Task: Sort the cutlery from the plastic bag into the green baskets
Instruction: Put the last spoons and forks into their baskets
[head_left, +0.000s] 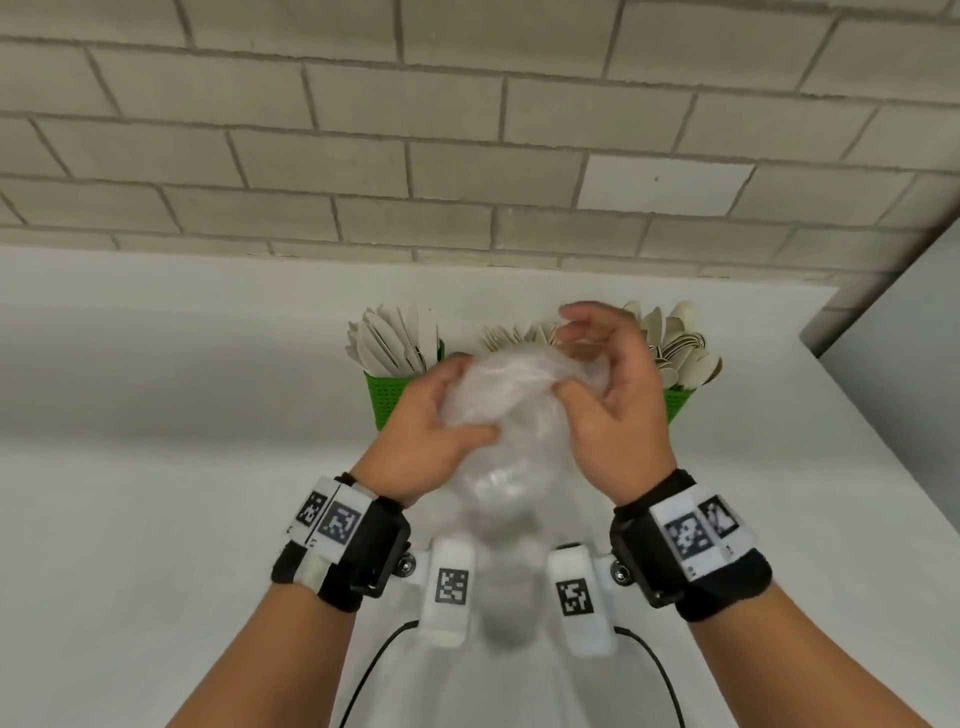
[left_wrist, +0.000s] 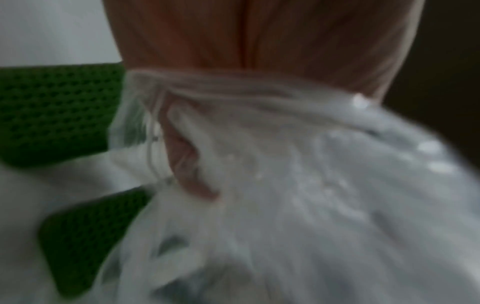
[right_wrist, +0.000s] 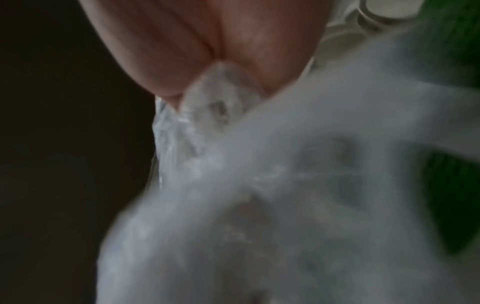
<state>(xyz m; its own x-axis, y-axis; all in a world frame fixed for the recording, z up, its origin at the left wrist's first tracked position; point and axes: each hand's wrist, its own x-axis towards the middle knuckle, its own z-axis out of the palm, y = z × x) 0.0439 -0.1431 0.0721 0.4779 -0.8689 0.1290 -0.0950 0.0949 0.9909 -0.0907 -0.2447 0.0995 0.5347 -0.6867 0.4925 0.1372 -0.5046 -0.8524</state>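
A clear crumpled plastic bag (head_left: 511, 410) hangs between both hands above the white table, in front of the green baskets. My left hand (head_left: 431, 421) grips its left side with fingers curled into the film. My right hand (head_left: 608, 384) pinches the bag's top edge. The left green basket (head_left: 384, 400) holds pale wooden knives (head_left: 395, 338), the middle one, mostly hidden, shows forks (head_left: 514, 335), and the right basket (head_left: 678, 402) holds spoons (head_left: 680, 343). In the wrist views the blurred plastic bag (left_wrist: 298, 195) (right_wrist: 259, 205) fills the frame, and I cannot tell what is inside.
The white table (head_left: 156, 467) runs up to a grey brick wall (head_left: 467, 130). A grey panel (head_left: 904, 332) stands at the right edge. Green basket mesh (left_wrist: 52, 115) shows left of the bag in the left wrist view.
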